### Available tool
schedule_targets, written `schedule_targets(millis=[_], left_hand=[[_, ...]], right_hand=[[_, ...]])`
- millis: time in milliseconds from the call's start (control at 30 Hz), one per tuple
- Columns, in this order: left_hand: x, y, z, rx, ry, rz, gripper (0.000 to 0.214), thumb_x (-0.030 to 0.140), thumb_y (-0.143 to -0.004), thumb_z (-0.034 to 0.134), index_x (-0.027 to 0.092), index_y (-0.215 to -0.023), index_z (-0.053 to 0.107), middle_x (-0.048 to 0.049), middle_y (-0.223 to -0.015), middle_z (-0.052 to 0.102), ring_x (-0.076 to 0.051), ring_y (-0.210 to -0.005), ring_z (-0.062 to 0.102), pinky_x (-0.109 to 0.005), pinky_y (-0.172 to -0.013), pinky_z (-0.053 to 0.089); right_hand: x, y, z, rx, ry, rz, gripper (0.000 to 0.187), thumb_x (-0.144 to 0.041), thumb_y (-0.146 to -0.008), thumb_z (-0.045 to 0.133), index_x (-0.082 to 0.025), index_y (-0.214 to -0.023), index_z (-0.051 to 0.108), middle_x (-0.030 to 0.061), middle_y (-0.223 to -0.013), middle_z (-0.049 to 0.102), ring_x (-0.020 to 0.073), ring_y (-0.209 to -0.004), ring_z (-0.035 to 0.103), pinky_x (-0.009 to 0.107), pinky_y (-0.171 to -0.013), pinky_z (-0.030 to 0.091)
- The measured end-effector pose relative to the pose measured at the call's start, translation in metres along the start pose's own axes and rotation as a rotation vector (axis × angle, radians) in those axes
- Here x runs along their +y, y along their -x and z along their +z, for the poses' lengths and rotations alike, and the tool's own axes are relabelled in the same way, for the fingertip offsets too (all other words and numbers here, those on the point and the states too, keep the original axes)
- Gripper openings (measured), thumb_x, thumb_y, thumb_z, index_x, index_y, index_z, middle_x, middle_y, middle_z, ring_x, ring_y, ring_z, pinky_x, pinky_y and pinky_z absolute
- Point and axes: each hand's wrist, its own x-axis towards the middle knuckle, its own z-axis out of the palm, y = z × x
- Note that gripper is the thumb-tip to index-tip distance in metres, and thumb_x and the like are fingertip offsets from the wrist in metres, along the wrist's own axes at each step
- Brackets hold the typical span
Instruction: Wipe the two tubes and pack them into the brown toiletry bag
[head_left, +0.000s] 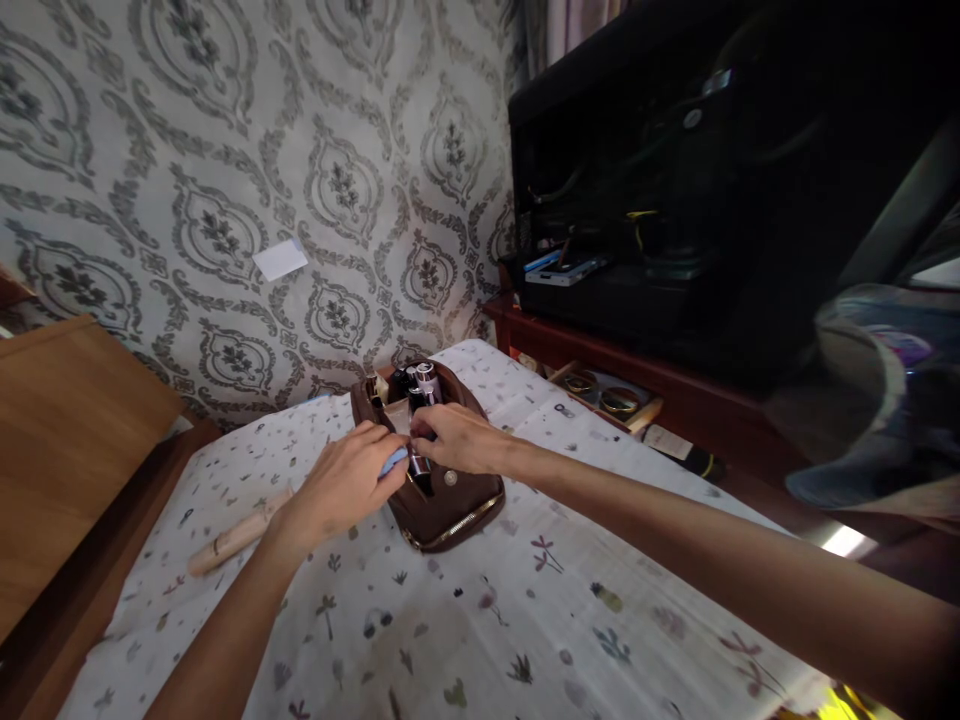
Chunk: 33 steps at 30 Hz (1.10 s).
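A brown zippered cosmetic bag (457, 515) lies open on the patterned cloth, its gold zipper toward me. Several dark and silver tubes (427, 380) stick up at its far side. My left hand (352, 480) is over the bag's left edge, fingers closed around a small light-blue item (394, 460), mostly hidden. Over the middle of the bag is my right hand (457, 440), its fingers curled and pinched close to the left fingertips. What the right fingers grip is hidden. A dark, shiny tube (420, 468) shows just below them.
A pale pink tube-shaped object (238, 535) lies on the cloth (420, 640) at left. A wooden panel (75, 430) stands at far left. On the right are a large black screen (712, 200) and an open drawer (641, 415) holding round gold-rimmed items. Patterned wallpaper rises behind.
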Motion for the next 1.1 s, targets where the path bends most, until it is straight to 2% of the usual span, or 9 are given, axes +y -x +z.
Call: schedule_targets(millis=[200,367,567,733,867,1000,1100], left_hand=[[-0.002,0.0,0.003,0.044,0.06,0.019,0.031,0.03,-0.098,0.041,0.021,-0.112,0.067,-0.0079,-0.106,0.068,-0.025,-0.104,0.059,-0.033,-0.083,0.049],[-0.005,0.001,0.004,0.059,0.068,0.034,0.031,0.032,-0.099,0.04,0.021,-0.111,0.067,-0.0079,-0.11,0.067,-0.024,-0.104,0.06,-0.032,-0.083,0.051],[-0.01,0.003,0.01,0.115,0.106,0.039,0.033,0.036,-0.1,0.041,0.021,-0.117,0.064,-0.0079,-0.113,0.067,-0.023,-0.105,0.063,-0.032,-0.085,0.053],[-0.011,0.005,0.015,0.189,0.207,0.024,0.032,0.035,-0.1,0.043,0.021,-0.121,0.063,-0.0075,-0.121,0.066,-0.023,-0.111,0.063,-0.034,-0.094,0.05],[-0.011,0.01,0.015,0.308,0.308,-0.009,0.03,0.032,-0.098,0.045,0.022,-0.12,0.063,-0.007,-0.126,0.066,-0.022,-0.115,0.063,-0.033,-0.097,0.048],[-0.017,0.028,0.018,0.455,0.389,-0.103,0.029,0.035,-0.098,0.045,0.021,-0.117,0.063,-0.0073,-0.122,0.068,-0.022,-0.114,0.063,-0.031,-0.095,0.048],[-0.028,0.05,0.029,0.488,0.417,-0.209,0.031,0.038,-0.097,0.045,0.02,-0.113,0.064,-0.0072,-0.116,0.069,-0.022,-0.108,0.065,-0.03,-0.089,0.049]], right_hand=[[0.0,-0.006,-0.001,-0.045,0.066,-0.044,0.024,-0.027,-0.09,0.054,-0.021,-0.106,0.071,0.0059,-0.099,0.073,0.0215,-0.098,0.066,0.025,-0.072,0.039],[0.0,-0.008,-0.002,-0.054,0.034,-0.033,0.025,-0.028,-0.09,0.057,-0.02,-0.109,0.071,0.0043,-0.095,0.073,0.0186,-0.09,0.065,0.023,-0.069,0.038],[-0.001,-0.008,-0.003,-0.059,0.019,-0.045,0.023,-0.022,-0.09,0.054,-0.017,-0.099,0.075,0.0032,-0.082,0.072,0.0165,-0.079,0.063,0.023,-0.063,0.036],[0.001,-0.006,-0.004,0.002,-0.048,-0.066,0.025,-0.018,-0.091,0.053,-0.015,-0.1,0.076,0.0029,-0.078,0.072,0.0147,-0.071,0.064,0.021,-0.062,0.039],[0.006,-0.003,-0.001,0.102,-0.145,-0.059,0.027,-0.015,-0.088,0.053,-0.013,-0.102,0.076,0.0032,-0.077,0.072,0.013,-0.06,0.062,0.022,-0.059,0.042],[0.016,0.005,0.008,0.227,-0.229,-0.108,0.027,-0.015,-0.088,0.053,-0.013,-0.1,0.077,0.0022,-0.072,0.071,0.0132,-0.059,0.06,0.023,-0.06,0.043],[0.022,0.011,0.013,0.255,-0.24,-0.128,0.026,-0.017,-0.089,0.052,-0.014,-0.099,0.076,0.0007,-0.067,0.069,0.0133,-0.059,0.06,0.023,-0.06,0.042]])
